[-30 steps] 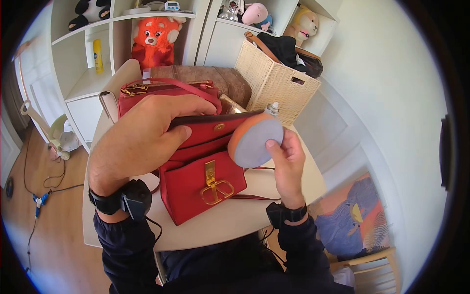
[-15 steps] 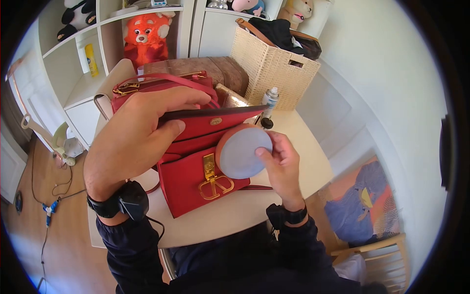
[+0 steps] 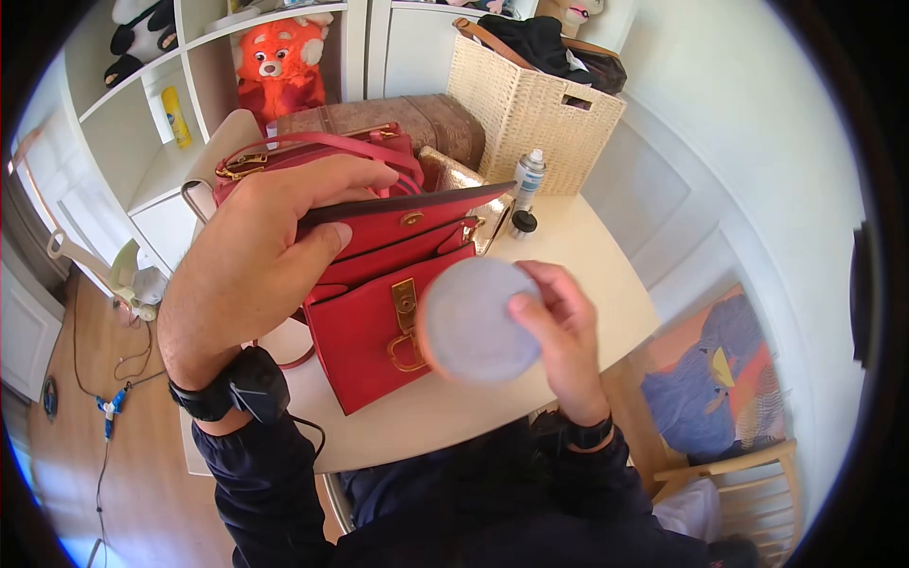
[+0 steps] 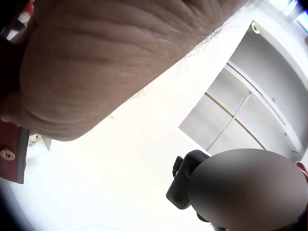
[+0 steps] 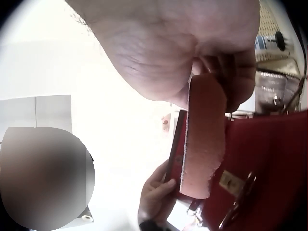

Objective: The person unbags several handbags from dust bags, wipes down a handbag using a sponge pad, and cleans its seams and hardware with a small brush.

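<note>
A red handbag [image 3: 365, 336] with a gold clasp [image 3: 404, 305] stands on the table, its flap [image 3: 417, 220] raised. My left hand [image 3: 251, 256] pinches the flap's left end between thumb and fingers; in the left wrist view, the flap [image 4: 10, 156] shows at the left edge. In front of the bag's right side, my right hand [image 3: 563, 331] grips a round pad [image 3: 478, 320], grey on its face. Seen edge-on in the right wrist view, the pad [image 5: 204, 139] has a thick orange-brown side and is held by the right hand [image 5: 192, 48] near the bag [image 5: 269, 159].
Behind the bag are another red bag [image 3: 312, 151], a brown chest [image 3: 379, 128] and a woven basket [image 3: 530, 118]. A spray can [image 3: 528, 178] and a black-topped jar [image 3: 522, 224] stand at the right on the pale table [image 3: 606, 275]. Shelves with plush toys rise behind.
My right hand has drawn the pad away from the flap, down and toward me. The left hand keeps its grip on the flap. The view has shifted slightly.
</note>
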The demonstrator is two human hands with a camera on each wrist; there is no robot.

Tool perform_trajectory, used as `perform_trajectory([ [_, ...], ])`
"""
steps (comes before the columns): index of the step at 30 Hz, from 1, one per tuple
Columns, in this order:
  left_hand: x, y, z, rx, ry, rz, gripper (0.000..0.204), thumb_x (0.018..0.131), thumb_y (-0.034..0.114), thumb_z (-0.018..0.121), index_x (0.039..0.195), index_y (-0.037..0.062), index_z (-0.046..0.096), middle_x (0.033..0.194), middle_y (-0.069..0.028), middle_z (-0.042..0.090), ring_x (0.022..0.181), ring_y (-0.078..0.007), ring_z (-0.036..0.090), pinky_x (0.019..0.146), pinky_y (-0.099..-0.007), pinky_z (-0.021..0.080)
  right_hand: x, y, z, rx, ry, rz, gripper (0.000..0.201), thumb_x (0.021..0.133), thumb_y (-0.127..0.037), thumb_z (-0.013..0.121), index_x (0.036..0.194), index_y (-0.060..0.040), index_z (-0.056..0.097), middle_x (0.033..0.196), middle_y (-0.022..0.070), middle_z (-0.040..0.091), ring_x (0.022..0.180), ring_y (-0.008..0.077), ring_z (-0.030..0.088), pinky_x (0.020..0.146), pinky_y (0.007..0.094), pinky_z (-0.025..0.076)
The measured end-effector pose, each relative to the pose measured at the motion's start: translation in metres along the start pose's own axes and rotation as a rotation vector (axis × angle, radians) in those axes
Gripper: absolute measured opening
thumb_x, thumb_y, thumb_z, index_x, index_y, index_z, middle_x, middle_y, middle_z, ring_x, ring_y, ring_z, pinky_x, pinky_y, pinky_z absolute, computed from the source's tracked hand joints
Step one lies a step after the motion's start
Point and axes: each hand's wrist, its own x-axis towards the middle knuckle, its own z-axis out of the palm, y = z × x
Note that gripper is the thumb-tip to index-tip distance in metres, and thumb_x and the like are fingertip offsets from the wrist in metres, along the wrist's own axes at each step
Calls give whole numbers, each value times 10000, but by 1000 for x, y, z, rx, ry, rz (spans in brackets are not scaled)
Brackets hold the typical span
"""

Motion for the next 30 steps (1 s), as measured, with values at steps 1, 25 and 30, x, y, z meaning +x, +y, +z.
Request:
perform_trajectory([
  [1, 0, 1, 0, 1, -4, 0, 498, 907, -165, 532, 1369, -44, 672, 1263, -140, 795, 1157, -148, 699, 1065, -310, 541, -1, 5, 9, -13, -32, 22, 395, 1033, -88, 759, 1386, 21, 620, 1177, 74, 729, 1059, 123, 685, 939, 293, 555],
  [25, -3, 7, -2, 19, -54, 16, 534, 922, -161, 548, 1433, -43, 652, 1328, -167, 766, 1248, -180, 693, 1099, -313, 540, 2, 6, -78, -562, -33, 119, 312, 952, -127, 727, 1223, 26, 718, 754, 13, 604, 693, 94, 543, 630, 291, 439],
  [30, -3, 6, -3, 19, -52, -13, 533, 920, -159, 556, 1431, -43, 657, 1325, -165, 767, 1246, -179, 698, 1101, -316, 541, 5, 21, -91, -801, 45, 125, 336, 934, -134, 715, 1224, 36, 724, 755, 99, 668, 668, 210, 614, 649, 358, 490],
])
